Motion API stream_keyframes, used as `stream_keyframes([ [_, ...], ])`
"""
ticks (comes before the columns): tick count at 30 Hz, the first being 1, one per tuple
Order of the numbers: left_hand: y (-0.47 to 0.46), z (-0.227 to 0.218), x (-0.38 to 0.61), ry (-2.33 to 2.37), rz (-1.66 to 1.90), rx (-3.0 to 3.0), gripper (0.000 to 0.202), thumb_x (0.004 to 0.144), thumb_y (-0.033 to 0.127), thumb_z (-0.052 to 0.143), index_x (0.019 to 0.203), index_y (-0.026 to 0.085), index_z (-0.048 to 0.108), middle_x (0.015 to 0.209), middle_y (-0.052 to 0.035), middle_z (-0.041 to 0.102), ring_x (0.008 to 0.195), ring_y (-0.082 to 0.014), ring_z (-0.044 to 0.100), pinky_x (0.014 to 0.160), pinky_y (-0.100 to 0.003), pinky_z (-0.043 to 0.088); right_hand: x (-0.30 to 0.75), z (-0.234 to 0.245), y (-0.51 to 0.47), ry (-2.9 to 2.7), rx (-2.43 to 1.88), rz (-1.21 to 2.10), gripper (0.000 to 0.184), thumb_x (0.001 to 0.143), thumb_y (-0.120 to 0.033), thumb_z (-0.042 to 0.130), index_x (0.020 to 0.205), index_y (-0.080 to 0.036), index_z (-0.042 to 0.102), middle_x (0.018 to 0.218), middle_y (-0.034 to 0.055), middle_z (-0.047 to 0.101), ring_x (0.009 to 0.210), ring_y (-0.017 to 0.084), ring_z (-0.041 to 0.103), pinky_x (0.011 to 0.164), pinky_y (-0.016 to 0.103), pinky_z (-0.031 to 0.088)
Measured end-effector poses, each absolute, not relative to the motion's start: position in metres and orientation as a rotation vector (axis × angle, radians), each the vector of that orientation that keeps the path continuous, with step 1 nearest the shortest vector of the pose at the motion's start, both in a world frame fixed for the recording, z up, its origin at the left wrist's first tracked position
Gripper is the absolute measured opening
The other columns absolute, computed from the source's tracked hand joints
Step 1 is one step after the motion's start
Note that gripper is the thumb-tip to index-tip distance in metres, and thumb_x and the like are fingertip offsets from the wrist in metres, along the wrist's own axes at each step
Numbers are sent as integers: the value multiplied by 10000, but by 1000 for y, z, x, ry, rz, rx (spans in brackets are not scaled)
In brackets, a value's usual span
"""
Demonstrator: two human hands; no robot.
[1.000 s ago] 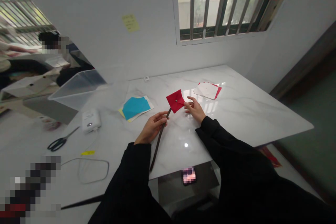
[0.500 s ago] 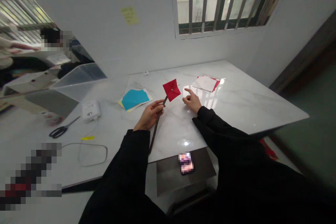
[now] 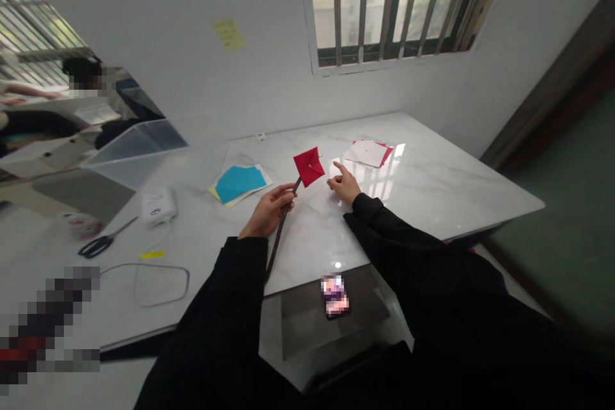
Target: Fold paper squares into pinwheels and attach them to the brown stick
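My left hand point(image 3: 269, 210) is closed around a thin dark stick point(image 3: 277, 238) that carries a red folded paper pinwheel point(image 3: 309, 166) at its top, held above the white marble table point(image 3: 432, 192). My right hand point(image 3: 342, 184) hovers just right of the pinwheel, index finger pointing toward it, the other fingers curled, holding nothing.
A stack of white and red paper sheets point(image 3: 368, 153) lies behind my right hand; blue and yellow sheets point(image 3: 237, 183) lie to the left. Further left are a small white device point(image 3: 156, 205), black scissors point(image 3: 98, 244), a cable loop point(image 3: 161, 282) and a clear plastic bin point(image 3: 134, 150). A person sits at far left.
My right hand has let go of the pinwheel's edge and drawn back slightly, index finger now pointing. The view has shifted a little; the stick stays in my left hand.
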State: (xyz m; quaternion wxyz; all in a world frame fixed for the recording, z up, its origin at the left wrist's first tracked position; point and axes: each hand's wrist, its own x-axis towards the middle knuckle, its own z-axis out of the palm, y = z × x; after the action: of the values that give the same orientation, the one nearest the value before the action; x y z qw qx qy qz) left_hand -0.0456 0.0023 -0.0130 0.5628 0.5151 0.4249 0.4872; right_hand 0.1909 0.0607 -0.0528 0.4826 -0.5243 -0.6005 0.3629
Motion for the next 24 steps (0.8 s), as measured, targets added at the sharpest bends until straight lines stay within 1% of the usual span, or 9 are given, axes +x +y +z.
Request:
stream_keyframes([
  [5,4,-8,-44,994,1175,1154,480,669,304,863,1098,149,715,911,-47,683,656,-91,569,612,-220,454,194,-50,66,-1538,-1340,877,754,759,-192,590,1487,-149,399,643,-65,628,649,140,595,747,273,499],
  [10,3,-5,-42,1006,1199,1095,478,660,323,877,1075,145,720,896,-48,684,643,-86,581,592,-207,459,199,-49,73,-1573,-1366,978,783,753,-190,596,1497,-114,364,617,-62,631,611,137,576,724,271,504],
  [14,1,-8,-42,1008,1205,1128,494,677,345,863,1100,149,701,887,-42,687,637,-83,588,588,-200,453,196,-51,64,-1515,-1329,814,707,759,-203,566,1451,-132,439,605,-69,606,611,143,574,740,277,497],
  [16,1,-9,-43,1001,1211,1139,498,688,341,854,1119,155,687,888,-40,690,637,-82,589,601,-204,459,195,-51,57,-1532,-1307,738,688,758,-213,563,1436,-148,460,607,-75,604,615,145,578,767,287,493],
  [18,1,-11,-44,982,1214,1134,493,696,331,847,1127,159,678,892,-41,693,648,-82,593,628,-209,470,194,-51,52,-1552,-1293,710,692,761,-218,556,1442,-149,453,607,-77,606,616,147,580,781,293,489],
  [24,3,-12,-47,917,1176,1096,484,710,291,834,1147,156,677,930,-62,700,702,-103,611,671,-226,486,198,-53,52,-1582,-1253,712,674,780,-237,544,1443,-161,455,609,-75,605,598,150,573,744,290,485],
])
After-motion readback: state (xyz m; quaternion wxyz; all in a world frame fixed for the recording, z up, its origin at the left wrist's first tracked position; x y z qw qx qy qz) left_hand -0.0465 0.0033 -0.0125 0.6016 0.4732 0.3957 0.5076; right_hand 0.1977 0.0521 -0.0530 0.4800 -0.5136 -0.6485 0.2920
